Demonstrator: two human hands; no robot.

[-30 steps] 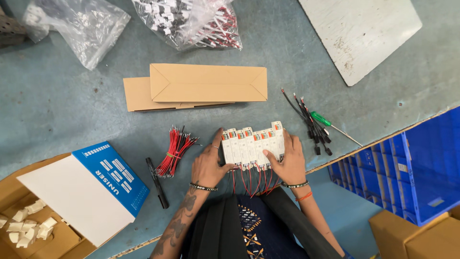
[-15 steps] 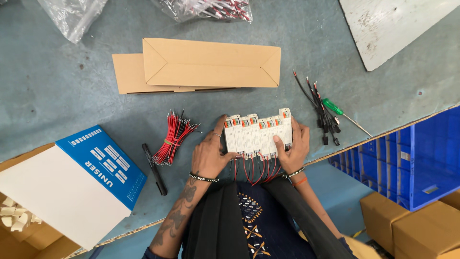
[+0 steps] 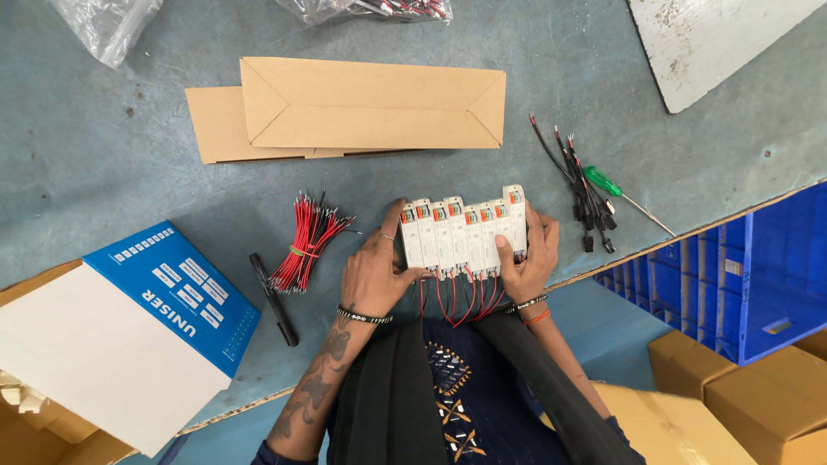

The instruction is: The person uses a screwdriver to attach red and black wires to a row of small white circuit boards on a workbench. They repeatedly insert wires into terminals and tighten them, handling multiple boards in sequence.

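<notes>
head view: left hand point(image 3: 372, 277) and right hand point(image 3: 527, 258) clamp a row of white driver modules point(image 3: 463, 231) together, squared at the table edge point(image 3: 258, 400); lifting next would call for even pressure from both sides.

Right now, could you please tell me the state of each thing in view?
White modules: side by side, pressed between both hands.
Left hand: gripping the row's end.
Right hand: gripping the other end.
Red wire bundle: tied, lying loose.
Cardboard boxes: folded flat, stacked.
Green screwdriver: lying untouched.
</notes>
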